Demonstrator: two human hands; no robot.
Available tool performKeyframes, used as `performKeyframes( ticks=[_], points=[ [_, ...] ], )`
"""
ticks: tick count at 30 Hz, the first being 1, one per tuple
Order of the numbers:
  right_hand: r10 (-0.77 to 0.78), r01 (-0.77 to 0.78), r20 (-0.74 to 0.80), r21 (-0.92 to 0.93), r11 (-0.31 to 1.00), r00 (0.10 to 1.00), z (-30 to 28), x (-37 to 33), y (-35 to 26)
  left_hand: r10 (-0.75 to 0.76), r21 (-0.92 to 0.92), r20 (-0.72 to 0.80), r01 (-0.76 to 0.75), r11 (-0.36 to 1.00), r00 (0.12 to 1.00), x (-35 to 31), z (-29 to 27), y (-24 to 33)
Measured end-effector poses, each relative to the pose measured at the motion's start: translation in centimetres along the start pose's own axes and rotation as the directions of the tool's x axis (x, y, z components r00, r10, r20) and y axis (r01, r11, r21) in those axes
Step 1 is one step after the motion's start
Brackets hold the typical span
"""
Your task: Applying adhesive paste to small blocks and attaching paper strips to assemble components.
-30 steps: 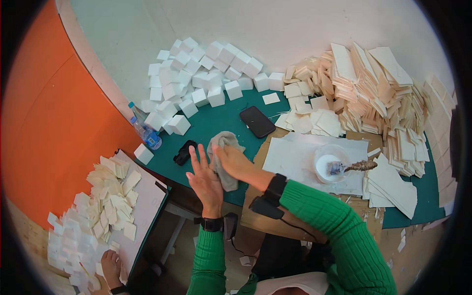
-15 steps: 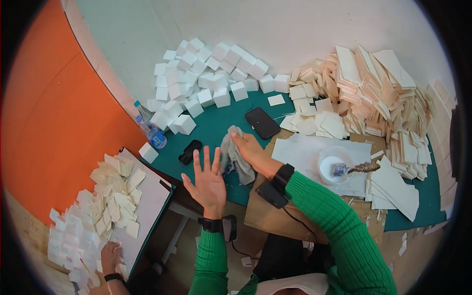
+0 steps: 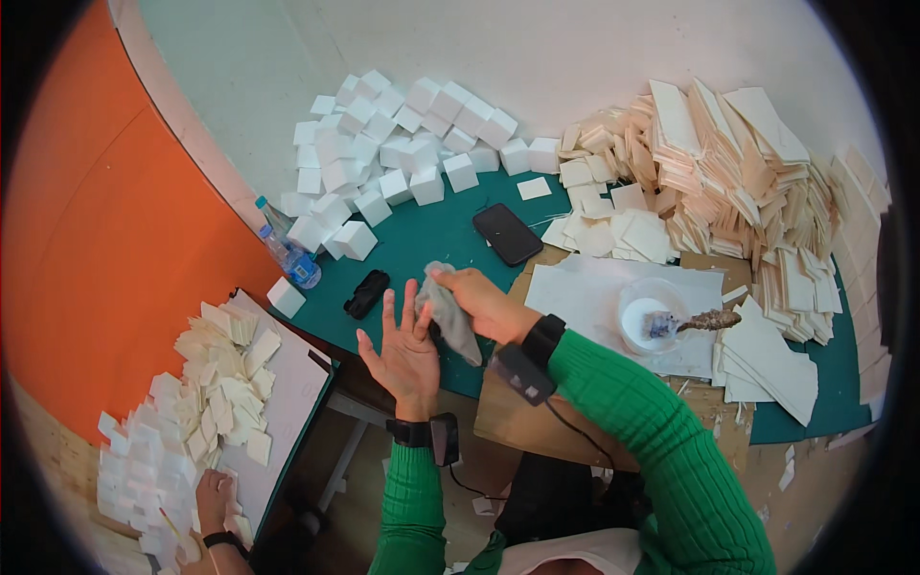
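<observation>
Below the black rectangular phone (image 3: 508,234), the right hand (image 3: 484,305) closes around a crumpled grey cloth (image 3: 450,326), apparently touching the open, empty left hand (image 3: 406,359); wiping looks unfinished. White cubes (image 3: 394,187) sit piled left of the phone, flat cream squares (image 3: 640,235) loose to its right.

2 bottles (image 3: 297,264) at left, orange panel (image 3: 125,220)

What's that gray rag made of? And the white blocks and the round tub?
The gray rag looks like soft, dull fabric, because it folds. The white blocks seem smooth and dull, maybe foam or card; their edges are crisp. The round tub is probably smooth, clear plastic: its wall looks see-through.
</observation>
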State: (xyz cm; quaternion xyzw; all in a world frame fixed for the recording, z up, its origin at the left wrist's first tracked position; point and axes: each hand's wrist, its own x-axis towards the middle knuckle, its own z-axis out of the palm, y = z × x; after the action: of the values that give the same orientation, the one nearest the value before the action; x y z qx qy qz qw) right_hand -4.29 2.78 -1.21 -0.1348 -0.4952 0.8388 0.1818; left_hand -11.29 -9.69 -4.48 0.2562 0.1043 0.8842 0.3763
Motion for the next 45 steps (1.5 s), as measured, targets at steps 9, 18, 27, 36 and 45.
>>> performKeyframes(
  ticks=[9,18,27,36,45],
  points=[
    [-0.138,0.138,0.030,-0.027,0.990,0.990,-0.5,-0.5,0.8,-0.030,-0.113,-0.026,0.027,0.993,0.999,0.4,0.0,0.6],
    [-0.172,0.172,-0.093,-0.010,0.985,0.981,0.7,-0.7,1.1,-0.061,-0.182,-0.107,0.041,0.982,0.992,0.3,0.5,0.1],
    [-0.576,0.339,-0.272,-0.591,0.732,0.771,-1.2,0.8,2.2,0.154,0.058,-0.065,-0.150,0.987,0.986,1.0,1.9,-0.4],
    [-0.684,0.408,-0.031,-0.783,0.470,0.729,1.2,0.2,4.8,0.295,0.425,0.103,-0.310,0.850,0.950,0.4,2.6,-1.4],
    [-0.611,0.323,-0.090,-0.784,0.531,0.786,1.3,0.3,3.3,0.317,0.655,0.279,-0.421,0.627,0.906,0.4,3.0,-2.7]
  ],
)
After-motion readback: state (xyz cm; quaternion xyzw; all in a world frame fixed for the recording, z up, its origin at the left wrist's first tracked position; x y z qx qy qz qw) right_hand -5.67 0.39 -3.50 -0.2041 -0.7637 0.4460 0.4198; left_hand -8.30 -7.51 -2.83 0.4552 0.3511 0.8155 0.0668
